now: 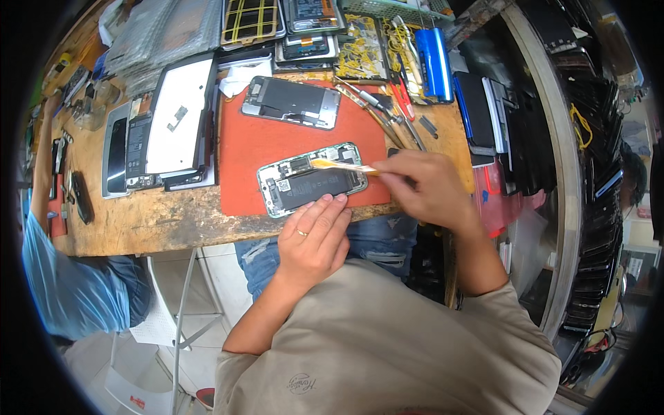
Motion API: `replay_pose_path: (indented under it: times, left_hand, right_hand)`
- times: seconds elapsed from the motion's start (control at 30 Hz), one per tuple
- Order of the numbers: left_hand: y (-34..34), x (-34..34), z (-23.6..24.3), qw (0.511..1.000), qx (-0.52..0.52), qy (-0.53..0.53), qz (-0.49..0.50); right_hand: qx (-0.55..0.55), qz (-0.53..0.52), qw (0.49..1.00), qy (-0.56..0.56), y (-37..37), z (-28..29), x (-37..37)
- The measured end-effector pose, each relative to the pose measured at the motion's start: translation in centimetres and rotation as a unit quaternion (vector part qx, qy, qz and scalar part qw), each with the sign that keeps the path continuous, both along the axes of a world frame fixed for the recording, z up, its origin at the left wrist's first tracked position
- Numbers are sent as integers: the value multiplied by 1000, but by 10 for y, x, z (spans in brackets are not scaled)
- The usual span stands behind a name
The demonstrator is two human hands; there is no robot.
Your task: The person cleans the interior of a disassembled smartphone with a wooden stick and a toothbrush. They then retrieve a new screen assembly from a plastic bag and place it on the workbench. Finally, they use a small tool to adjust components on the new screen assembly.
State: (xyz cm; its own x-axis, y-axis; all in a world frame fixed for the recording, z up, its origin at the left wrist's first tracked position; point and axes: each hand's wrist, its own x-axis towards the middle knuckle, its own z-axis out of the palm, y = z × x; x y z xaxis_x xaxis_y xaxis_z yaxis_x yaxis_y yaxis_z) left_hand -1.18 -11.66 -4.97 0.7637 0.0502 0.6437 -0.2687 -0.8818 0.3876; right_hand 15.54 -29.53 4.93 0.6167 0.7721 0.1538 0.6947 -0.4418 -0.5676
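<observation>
Workpiece location: the opened phone body (297, 178) lies flat on the red mat (242, 155), near the front edge of the bench (149, 223), slanted with its right end farther from the person. Its dark battery (318, 189) and inner parts face up. The detached screen assembly (294, 104) lies apart from it, farther back on the mat.

State of the hands: the left hand (315, 235) is loosely extended, fingers close together, fingertips resting on the near edge of the phone body; it steadies rather than grips. The right hand (429, 187) is closed in a pinch on the end of a slim brush-like tool (342, 166), yellow at the head. The head lies over the inner parts beyond the battery; whether it touches them cannot be told.

The step appears to be light brushing of the inner parts. Recommended practice:

1. Brace the phone body at its rim with the left fingertips; place no load on the battery.
2. Hold the tool at a low angle and use short, light strokes.
3. Stroke along connectors and flex cables, never under them, as a snagged edge could lift or tear
</observation>
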Motion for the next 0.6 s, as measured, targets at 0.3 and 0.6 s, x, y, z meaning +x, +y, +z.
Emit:
replay_pose_path:
  times: [0.3, 0.6]
  left_hand:
    - [-10, 3, -2, 1000, 4, -3, 25]
    - [-9, 3, -2, 1000, -12, -2, 25]
  right_hand:
    - [-26, 10, 999, -36, 16, -17, -28]
    - [-4, -105, 994, -43, -41, -5, -3]
